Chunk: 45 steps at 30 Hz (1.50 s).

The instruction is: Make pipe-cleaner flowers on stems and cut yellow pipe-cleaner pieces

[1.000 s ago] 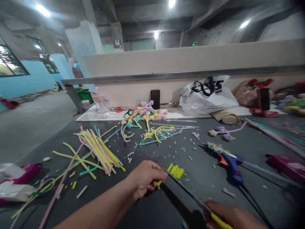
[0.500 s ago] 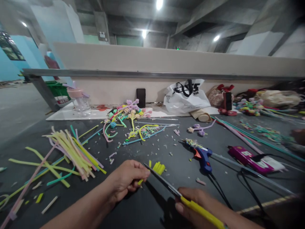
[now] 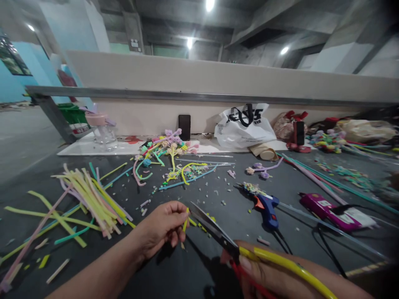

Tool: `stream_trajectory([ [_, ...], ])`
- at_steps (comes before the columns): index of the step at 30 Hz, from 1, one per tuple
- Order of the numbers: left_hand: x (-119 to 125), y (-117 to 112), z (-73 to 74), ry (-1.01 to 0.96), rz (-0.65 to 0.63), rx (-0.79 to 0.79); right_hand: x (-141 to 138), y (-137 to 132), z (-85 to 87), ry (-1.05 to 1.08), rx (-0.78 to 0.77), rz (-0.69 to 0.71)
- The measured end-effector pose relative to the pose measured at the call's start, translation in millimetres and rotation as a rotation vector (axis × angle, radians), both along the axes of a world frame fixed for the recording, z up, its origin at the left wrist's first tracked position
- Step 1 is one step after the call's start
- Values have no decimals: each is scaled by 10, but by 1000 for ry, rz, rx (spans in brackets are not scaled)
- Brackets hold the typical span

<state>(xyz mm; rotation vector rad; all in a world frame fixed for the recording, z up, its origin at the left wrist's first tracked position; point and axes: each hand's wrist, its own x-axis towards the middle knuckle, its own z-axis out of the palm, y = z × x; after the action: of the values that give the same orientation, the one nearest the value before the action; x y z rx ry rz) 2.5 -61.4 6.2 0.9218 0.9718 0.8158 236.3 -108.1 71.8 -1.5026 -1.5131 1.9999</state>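
Observation:
Between thumb and fingers, my left hand point(image 3: 165, 224) pinches a short yellow pipe cleaner piece point(image 3: 186, 220), its tip poking up. My right hand point(image 3: 249, 270) grips scissors point(image 3: 229, 243) with yellow and red handles. Their blades are parted, and the tips point at the yellow piece from its right side. Several cut yellow pieces point(image 3: 204, 227) lie on the dark table behind the blades, partly hidden by them.
A pile of pipe cleaners point(image 3: 93, 199) lies at left. At right are a blue glue gun point(image 3: 267, 207) and a magenta device point(image 3: 330, 209) with cords. Farther back are pipe-cleaner flowers point(image 3: 171, 145), a phone point(image 3: 184, 127), a white bag point(image 3: 245, 126) and a clear bottle point(image 3: 104, 133).
The scissors have opened wider and turned, showing the red handle. My left hand has shifted slightly left and up, and the yellow piece now stands upright in its fingers.

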Motion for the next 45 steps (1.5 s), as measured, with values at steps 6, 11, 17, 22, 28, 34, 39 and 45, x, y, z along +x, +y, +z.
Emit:
stream_trajectory([
  [6, -16, 20, 14, -9, 4, -5, -74, 121, -236, 103, 18, -35],
  [11, 16, 6, 16, 45, -32, -22, -304, 253, -456, 203, 191, -196],
  [17, 54, -24, 10, 227, -127, 58, -625, 379, -463, 252, 282, -304],
  [22, 65, -10, 35, 323, -97, 100, -685, 402, -582, 349, 237, -348],
  [28, 88, -1, -17, 39, 76, 76, -733, 409, -625, 634, 87, -423],
  [34, 135, -31, -26, -201, 82, -7, -810, 443, -689, 739, 65, -370],
  [39, 34, 20, 44, -253, 137, 10, -687, 488, -757, 721, -1, -178],
  [45, -67, 75, 102, -181, 218, -8, -421, 417, -529, 455, 186, -104],
])
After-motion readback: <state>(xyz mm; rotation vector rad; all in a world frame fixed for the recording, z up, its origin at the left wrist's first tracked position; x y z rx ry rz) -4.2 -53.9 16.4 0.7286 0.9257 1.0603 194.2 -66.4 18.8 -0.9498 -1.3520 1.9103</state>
